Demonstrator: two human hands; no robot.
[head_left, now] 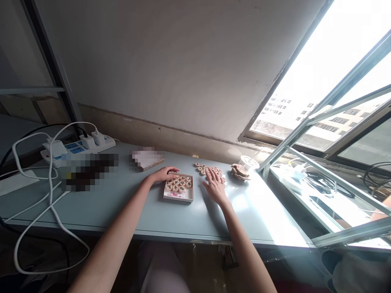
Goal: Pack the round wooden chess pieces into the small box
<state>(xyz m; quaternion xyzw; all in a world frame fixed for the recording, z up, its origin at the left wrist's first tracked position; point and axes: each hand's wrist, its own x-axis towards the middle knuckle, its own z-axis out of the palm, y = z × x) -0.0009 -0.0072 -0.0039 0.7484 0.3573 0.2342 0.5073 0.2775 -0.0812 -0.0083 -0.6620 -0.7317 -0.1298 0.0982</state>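
Note:
A shallow white box (178, 199) sits on the desk, holding several round wooden Chinese chess pieces (182, 183) with dark characters, grouped toward its far side. My left hand (162, 174) is at the box's far left corner, its fingers reaching along the far rim and its thumb by the inside edge, closed around that corner. To the right, my right hand (216, 188) lies palm down with fingers spread over a cluster of loose chess pieces (201, 168) on the desk. Some of those pieces are hidden under its fingers.
An open box lid (151, 160) lies behind left. A power strip (76, 147) with plugs and looping white cables (53, 203) occupies the left, beside a blurred dark object. A clear plastic cup (248, 163) stands by a brown crumpled item (240, 172) near the metal frame (287, 148).

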